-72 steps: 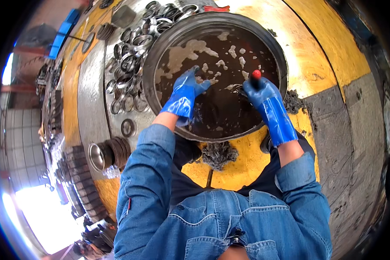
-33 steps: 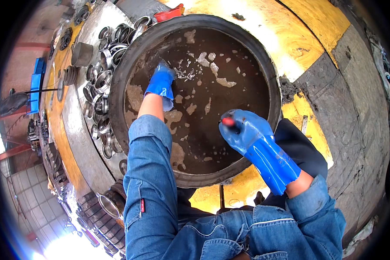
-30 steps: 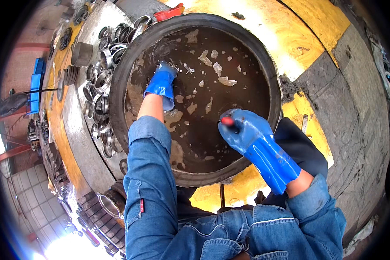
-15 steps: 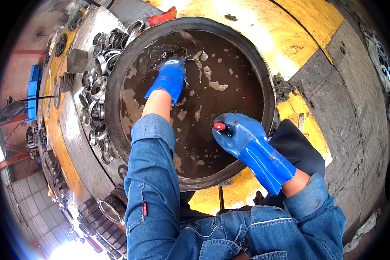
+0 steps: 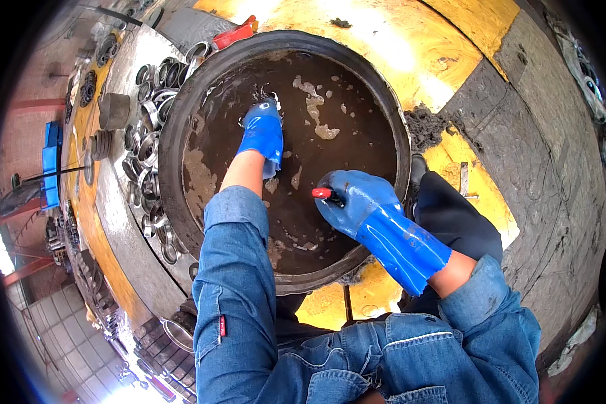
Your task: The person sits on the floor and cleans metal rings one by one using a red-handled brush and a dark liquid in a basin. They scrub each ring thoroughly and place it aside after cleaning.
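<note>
A wide round tub (image 5: 172,182) filled with dark brown, foam-flecked liquid (image 5: 360,135) stands in front of me. My left hand (image 5: 262,124), in a blue rubber glove, dips into the liquid in the tub's upper left part. Its fingers are under the surface, so anything in them is hidden. My right hand (image 5: 357,198), gloved the same way, is closed around a tool with a red handle end (image 5: 322,193) poking out by the thumb. The rest of that tool is hidden by the glove. This hand is above the liquid near the tub's right side.
Many metal rings (image 5: 148,149) lie along the tub's left side. A red container (image 5: 236,32) sits behind the rim, and a grey cylinder (image 5: 114,111) stands farther left. Dark sludge (image 5: 424,128) is heaped at the right on yellow and grey flooring.
My left hand has shifted slightly nearer and sunk deeper at the fingers. My right hand, still gripping the red-handled tool, has moved a little left. The foam has drifted.
</note>
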Demonstrator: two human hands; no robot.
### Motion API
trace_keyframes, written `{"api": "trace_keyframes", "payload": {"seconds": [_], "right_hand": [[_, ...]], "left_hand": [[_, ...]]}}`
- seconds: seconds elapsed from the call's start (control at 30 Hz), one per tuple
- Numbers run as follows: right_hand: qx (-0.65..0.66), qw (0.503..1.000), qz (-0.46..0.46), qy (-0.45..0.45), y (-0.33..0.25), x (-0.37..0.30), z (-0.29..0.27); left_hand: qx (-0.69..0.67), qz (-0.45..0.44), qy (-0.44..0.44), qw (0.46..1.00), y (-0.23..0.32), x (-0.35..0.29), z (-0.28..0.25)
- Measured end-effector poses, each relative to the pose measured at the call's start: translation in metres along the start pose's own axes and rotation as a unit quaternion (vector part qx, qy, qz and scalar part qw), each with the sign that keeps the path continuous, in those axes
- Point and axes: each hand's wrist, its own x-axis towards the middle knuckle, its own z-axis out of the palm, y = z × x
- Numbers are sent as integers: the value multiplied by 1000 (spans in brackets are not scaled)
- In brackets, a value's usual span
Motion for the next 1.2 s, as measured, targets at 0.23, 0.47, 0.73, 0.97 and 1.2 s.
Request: {"api": "trace_keyframes", "payload": {"seconds": [0.23, 0.47, 0.73, 0.97, 1.2], "right_hand": [[-11, 999, 40, -8, 4, 3, -2], [10, 1000, 14, 2, -1, -1, -5], [-17, 998, 41, 47, 24, 0, -4], [2, 999, 50, 9, 15, 5, -14], [58, 978, 195, -44, 12, 25, -54]], "left_hand": [[115, 167, -12, 979, 13, -62, -19], [165, 287, -15, 943, -72, -10, -9], [-316, 135, -65, 937, -69, -80, -62], [-595, 43, -92, 797, -63, -150, -50], [-669, -24, -152, 727, -34, -191, -27]]}}
